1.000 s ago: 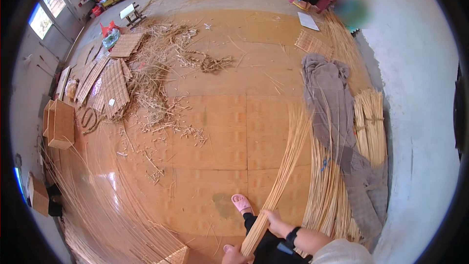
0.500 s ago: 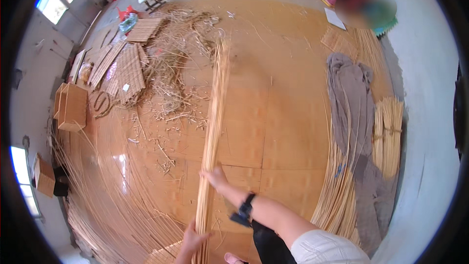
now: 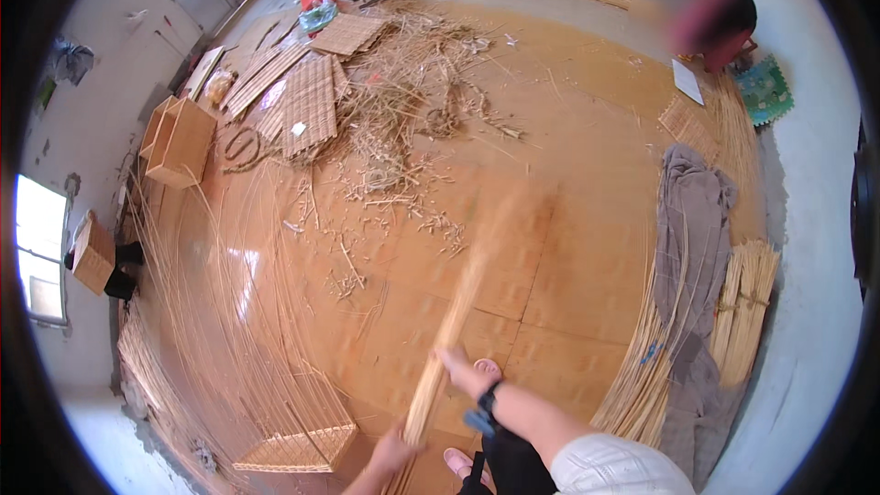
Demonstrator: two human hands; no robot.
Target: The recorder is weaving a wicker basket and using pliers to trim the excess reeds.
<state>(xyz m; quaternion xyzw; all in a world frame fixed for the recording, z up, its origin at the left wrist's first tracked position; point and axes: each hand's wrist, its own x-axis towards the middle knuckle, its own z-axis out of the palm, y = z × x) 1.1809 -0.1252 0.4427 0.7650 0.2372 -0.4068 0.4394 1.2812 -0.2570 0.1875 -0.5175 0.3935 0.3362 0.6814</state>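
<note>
A long bundle of thin straw-coloured strips [image 3: 458,307] slants up and away from me, its far end smeared by motion. My right hand [image 3: 452,366] is closed around its middle. Lower down, near the picture's bottom edge, my left hand [image 3: 396,448] grips the same bundle. A dark watch-like band [image 3: 485,406] is on my right wrist. At the lower left, a woven piece [image 3: 298,450] has many long loose strips rising from it.
Woven panels [image 3: 309,105] and a heap of straw scraps [image 3: 390,137] lie at the far left, near a wooden box [image 3: 181,145]. Along the right wall are a grey cloth [image 3: 686,247], long strips [image 3: 632,394] and a tied bundle [image 3: 744,302]. Another person [image 3: 720,14] crouches at the far right.
The bundle has swung, its far end now leaning to the right, and both hands have kept hold of it. My view has turned, so the room's things appear shifted.
</note>
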